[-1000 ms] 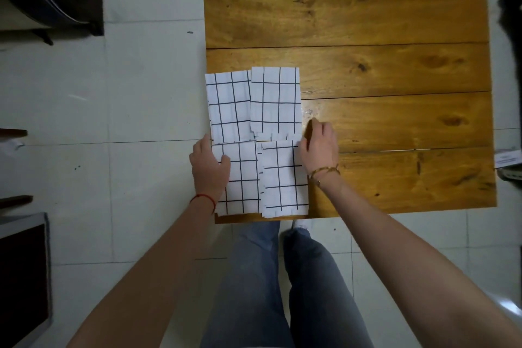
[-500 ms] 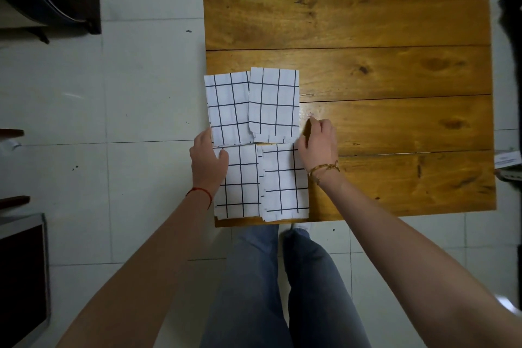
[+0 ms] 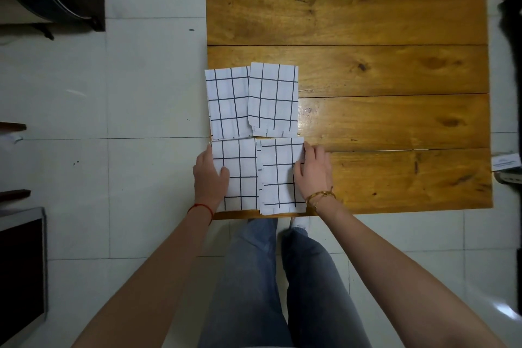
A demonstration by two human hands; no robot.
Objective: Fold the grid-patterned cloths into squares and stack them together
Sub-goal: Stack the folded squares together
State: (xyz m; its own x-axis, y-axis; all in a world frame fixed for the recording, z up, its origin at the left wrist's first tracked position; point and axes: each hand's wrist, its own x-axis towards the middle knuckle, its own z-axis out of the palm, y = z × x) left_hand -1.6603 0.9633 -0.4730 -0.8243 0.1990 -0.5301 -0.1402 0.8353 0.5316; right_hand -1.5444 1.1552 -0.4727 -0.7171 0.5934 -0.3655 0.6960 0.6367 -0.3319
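**Four cloths folded, none stacked yet**

The plank-topped wooden table [image 3: 381, 70] carries all four white cloths with black grid lines at its left front corner, laid in a two-by-two block. Each looks folded down to a rough square, so the folding seems largely done; the stacking is not, since they lie side by side and not on top of one another.

The far left cloth [image 3: 227, 104] is overlapped along one edge by the far right cloth [image 3: 273, 99]. The near left cloth [image 3: 240, 175] and near right cloth [image 3: 278, 175] touch along their inner edges.

The left hand [image 3: 210, 175] rests on the near left cloth's outer edge, thumb on top. The right hand [image 3: 312, 171] does likewise on the near right cloth. Whether the fingers curl under the edges I cannot tell.

No container is in view.
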